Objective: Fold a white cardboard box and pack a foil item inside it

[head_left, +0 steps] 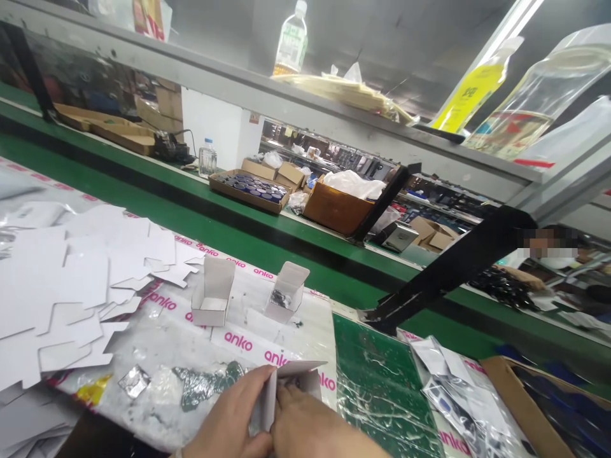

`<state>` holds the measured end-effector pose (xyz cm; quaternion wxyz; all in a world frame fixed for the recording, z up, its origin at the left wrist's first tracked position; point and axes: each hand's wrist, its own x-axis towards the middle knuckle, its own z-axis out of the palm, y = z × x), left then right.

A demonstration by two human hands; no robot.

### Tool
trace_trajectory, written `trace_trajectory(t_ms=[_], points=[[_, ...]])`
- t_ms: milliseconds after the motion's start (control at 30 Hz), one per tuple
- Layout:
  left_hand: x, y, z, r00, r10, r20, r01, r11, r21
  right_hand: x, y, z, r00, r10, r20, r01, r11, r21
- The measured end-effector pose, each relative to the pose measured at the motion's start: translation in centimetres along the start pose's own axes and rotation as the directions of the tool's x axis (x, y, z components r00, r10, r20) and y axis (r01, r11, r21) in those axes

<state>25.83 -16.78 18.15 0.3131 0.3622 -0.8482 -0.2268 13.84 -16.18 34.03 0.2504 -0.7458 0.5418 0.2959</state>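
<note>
At the bottom centre, my left hand [233, 416] grips the side of a small white cardboard box [268, 401], its thumb and fingers around the wall. My right hand [305, 416] reaches into the box's open top, and its fingertips are hidden inside. Whether those fingers hold anything does not show. Beyond my hands stand two more small white boxes with raised lids. The left open box [210, 312] shows a bare inside; in the right open box [281, 312] lie small dark parts.
Flat white box blanks [81, 273] are piled at left. At right are clear plastic packets [463, 401] and a carton of dark blue items [506, 381]. A black shelf post [449, 267] slants over the green bench; a tray of round dark lids [248, 197] sits behind.
</note>
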Motion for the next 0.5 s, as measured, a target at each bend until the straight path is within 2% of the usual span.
trace_trajectory(t_ms=[133, 300, 333, 367, 433, 467, 500], points=[[-0.1, -0.6, 0.5, 1.000, -0.005, -0.003, 0.004, 1.000, -0.023, 0.0, -0.3, 0.7, 0.997, 0.071, -0.043, -0.073, 0.996, -0.053], [-0.2, -1.7, 0.7, 0.999, 0.024, 0.037, -0.022, 0.998, -0.067, 2.5, 0.4, 1.6, 0.997, -0.055, -0.060, 0.042, 0.978, -0.205], [-0.3, -1.9, 0.8, 0.998, 0.017, 0.056, -0.013, 0.998, -0.068, 3.0, 0.7, 2.2, 0.996, -0.050, -0.073, 0.033, 0.975, -0.218], [-0.4, -2.1, 0.9, 0.997, 0.010, 0.080, -0.005, 0.998, -0.067, 3.5, 0.9, 2.9, 0.994, -0.023, -0.111, -0.002, 0.974, -0.227], [-0.7, -2.4, 1.3, 0.995, -0.021, 0.096, 0.027, 0.998, -0.060, 3.9, 1.6, 5.0, 0.964, 0.020, -0.266, -0.082, 0.972, -0.222], [-0.8, -2.4, 1.4, 0.995, -0.052, 0.081, 0.057, 0.997, -0.059, 3.8, 2.0, 6.1, 0.905, -0.004, -0.425, -0.101, 0.969, -0.224], [-0.9, -2.3, 1.6, 0.994, -0.099, 0.053, 0.102, 0.993, -0.062, 3.5, 2.5, 7.3, 0.826, -0.055, -0.560, -0.084, 0.972, -0.218]])
